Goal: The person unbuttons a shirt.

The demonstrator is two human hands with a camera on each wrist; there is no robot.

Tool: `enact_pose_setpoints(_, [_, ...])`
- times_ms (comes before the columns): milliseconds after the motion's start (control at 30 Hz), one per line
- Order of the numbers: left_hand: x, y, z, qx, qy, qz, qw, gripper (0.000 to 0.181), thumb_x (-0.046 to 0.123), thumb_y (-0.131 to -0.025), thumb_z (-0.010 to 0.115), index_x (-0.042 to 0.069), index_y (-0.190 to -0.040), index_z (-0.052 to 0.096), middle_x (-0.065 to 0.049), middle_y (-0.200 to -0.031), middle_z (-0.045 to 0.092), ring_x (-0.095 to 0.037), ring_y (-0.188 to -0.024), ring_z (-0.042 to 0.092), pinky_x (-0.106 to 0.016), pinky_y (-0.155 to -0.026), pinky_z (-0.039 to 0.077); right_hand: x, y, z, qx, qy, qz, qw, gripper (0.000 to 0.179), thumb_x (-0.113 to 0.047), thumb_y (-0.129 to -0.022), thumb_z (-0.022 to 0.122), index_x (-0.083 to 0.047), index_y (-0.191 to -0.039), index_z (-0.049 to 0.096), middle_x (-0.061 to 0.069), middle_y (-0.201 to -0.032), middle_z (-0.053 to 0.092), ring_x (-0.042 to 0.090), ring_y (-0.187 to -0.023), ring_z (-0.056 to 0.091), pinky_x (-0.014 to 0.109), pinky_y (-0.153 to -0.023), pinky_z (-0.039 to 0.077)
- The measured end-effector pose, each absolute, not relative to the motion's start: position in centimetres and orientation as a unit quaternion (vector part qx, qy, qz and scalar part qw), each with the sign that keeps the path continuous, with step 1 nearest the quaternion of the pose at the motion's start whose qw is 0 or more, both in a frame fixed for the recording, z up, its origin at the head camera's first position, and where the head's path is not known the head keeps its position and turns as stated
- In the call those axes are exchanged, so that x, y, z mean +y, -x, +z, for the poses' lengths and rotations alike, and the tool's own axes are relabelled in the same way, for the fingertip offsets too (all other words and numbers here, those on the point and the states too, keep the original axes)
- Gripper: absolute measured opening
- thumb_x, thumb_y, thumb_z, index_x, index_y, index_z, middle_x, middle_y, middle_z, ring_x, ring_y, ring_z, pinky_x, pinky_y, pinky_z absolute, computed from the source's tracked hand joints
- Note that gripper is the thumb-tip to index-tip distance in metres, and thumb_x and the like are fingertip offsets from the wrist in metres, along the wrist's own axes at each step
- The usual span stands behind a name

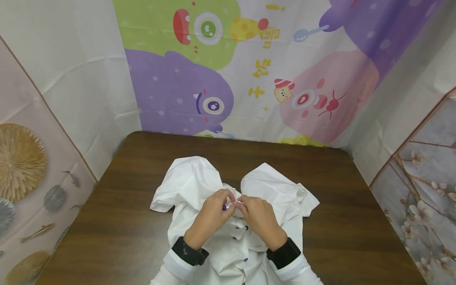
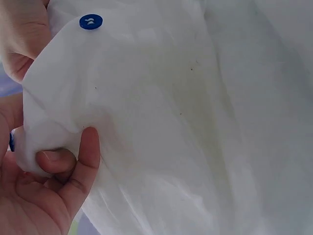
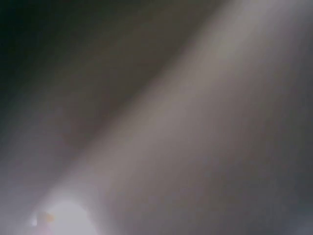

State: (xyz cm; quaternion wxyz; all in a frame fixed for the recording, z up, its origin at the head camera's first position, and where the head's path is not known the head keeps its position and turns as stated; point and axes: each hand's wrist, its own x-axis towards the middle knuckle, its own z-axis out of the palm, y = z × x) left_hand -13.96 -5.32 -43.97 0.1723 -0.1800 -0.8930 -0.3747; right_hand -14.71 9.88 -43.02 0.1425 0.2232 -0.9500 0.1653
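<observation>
A white shirt (image 1: 194,174) with dark blue buttons lies on the table, its two sleeves spread toward the far side. Near the collar, my left hand (image 1: 213,211) pinches the shirt's edge, right beside a blue button (image 1: 224,208). Close against it, the fingertips of my right hand (image 1: 261,215) pinch the white cloth too. In the left wrist view, fingers (image 2: 88,156) curl at the fabric edge, and another blue button (image 2: 91,21) shows above. Lower on the shirt front sits a further button (image 1: 246,259). The right wrist view is blurred, with no hand distinguishable.
The brown wooden table (image 1: 124,221) extends on both sides of the shirt. A cartoon-printed curtain (image 1: 256,122) hangs along its far edge. Patterned side panels (image 1: 424,186) stand to the right and left.
</observation>
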Motion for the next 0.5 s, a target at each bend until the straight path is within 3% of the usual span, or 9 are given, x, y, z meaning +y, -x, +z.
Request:
enact_pose_setpoints(200, [-5.33,14.01,-43.77,-0.898,0.166,-0.375,0.162,0.015,0.010,-0.079,0.068,0.009,-0.090,0.058,0.005,-0.064,0.042,-0.006,-0.057,0.039,-0.019,-0.053,0.034,9.88,14.83,-42.82,-0.945,-0.210,0.177,0.176,0.011,-0.017,-0.085,0.066,-0.009,-0.080,0.061,0.005,-0.067,0.064,0.021,-0.055,0.059,0.032,-0.045,0.042])
enact_pose_setpoints(367, [-5.25,13.90,-43.53,-0.907,0.149,-0.362,0.156,0.028,0.015,-0.081,0.069,0.007,-0.106,0.060,0.006,-0.062,0.042,-0.006,-0.054,0.037,-0.019,-0.051,0.033,9.89,14.80,-42.53,-0.938,-0.206,0.192,0.203,0.014,-0.018,-0.085,0.066,-0.009,-0.079,0.057,0.004,-0.060,0.058,0.019,-0.048,0.053,0.030,-0.043,0.038])
enact_pose_setpoints(500, [-5.09,13.98,-43.39,-0.916,0.141,-0.343,0.154,0.031,0.024,-0.084,0.067,0.008,-0.110,0.063,0.007,-0.060,0.043,-0.007,-0.055,0.040,-0.021,-0.052,0.035,9.99,14.73,-42.21,-0.927,-0.219,0.204,0.226,0.012,-0.017,-0.086,0.065,-0.010,-0.080,0.057,0.002,-0.062,0.060,0.018,-0.049,0.054,0.029,-0.044,0.039])
